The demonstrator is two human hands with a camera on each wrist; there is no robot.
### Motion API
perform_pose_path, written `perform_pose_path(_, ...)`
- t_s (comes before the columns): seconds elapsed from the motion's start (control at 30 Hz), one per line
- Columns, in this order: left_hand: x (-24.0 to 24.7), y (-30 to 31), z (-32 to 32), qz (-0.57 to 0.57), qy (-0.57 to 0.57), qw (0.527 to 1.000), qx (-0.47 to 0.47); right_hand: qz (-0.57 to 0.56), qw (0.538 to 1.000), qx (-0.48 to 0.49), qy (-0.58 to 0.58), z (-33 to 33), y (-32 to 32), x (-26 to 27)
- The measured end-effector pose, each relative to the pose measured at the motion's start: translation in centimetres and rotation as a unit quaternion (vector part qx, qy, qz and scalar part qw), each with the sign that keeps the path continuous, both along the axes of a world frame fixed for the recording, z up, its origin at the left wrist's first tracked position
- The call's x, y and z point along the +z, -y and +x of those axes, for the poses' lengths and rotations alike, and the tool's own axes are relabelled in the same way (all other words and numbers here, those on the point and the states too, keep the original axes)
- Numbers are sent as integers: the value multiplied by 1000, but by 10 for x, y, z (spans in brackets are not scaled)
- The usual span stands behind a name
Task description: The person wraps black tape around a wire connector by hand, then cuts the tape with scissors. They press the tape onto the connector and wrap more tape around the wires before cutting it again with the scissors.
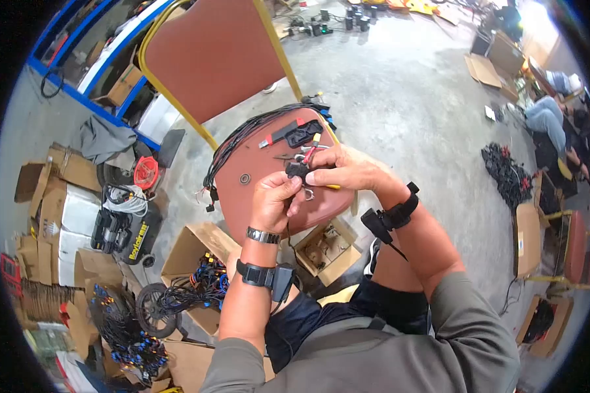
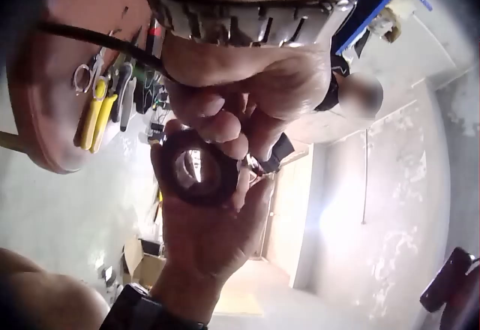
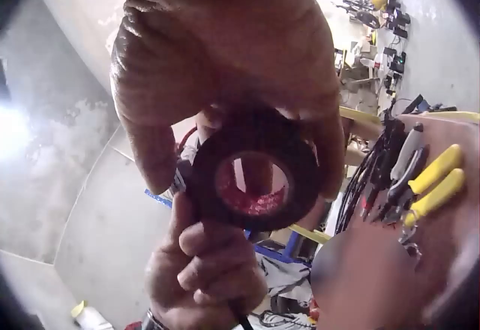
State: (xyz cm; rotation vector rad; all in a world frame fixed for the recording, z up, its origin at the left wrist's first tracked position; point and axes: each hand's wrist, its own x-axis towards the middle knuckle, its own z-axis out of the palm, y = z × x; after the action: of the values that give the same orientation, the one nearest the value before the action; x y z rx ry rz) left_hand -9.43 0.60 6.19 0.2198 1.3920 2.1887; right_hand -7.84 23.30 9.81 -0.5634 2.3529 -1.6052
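In the head view both hands meet over a brown chair seat (image 1: 233, 196), around a small black piece (image 1: 297, 169). My right hand (image 1: 347, 169) holds a roll of black tape (image 3: 300, 191), seen nearly face-on in the right wrist view. My left hand (image 1: 273, 200) has its fingers curled, thumb and fingertips pinching the black piece beside the roll. A thin black cable (image 2: 97, 37) runs out of the left hand. The exact shape of the pinched piece is hidden by the fingers.
On the seat lie yellow-handled pliers (image 3: 435, 187), scissors (image 2: 84, 75), a bundle of black cables (image 1: 233, 147), a red-and-black item (image 1: 278, 135) and a small ring (image 1: 244, 178). Open cardboard boxes (image 1: 337, 259) stand below. A wheel (image 1: 156, 309) and tangled wires lie at left.
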Motion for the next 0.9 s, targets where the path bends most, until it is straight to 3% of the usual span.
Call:
perform_pose_path(0.17,-26,14,-20,-25,53,998,-19,-81,997,-16,10,-28,20,-55)
perform_pose_path(0.27,-37,23,-30,25,49,998,-29,-110,993,-30,23,-34,29,-72)
perform_pose_path(0.43,-47,24,-36,80,63,994,-32,-103,992,-38,59,-42,32,-56)
perform_pose_path(0.47,-50,25,-37,78,63,995,-23,-30,993,-59,102,-38,29,-42)
perform_pose_path(0.67,-55,30,-40,63,23,998,-1,-164,984,-23,60,-53,39,-74)
perform_pose_path(0.77,-53,34,-42,49,5,999,19,-109,986,0,123,-54,37,-58)
perform_pose_path(0.9,-52,38,-43,40,-22,998,33,-170,974,7,150,-58,41,-64)
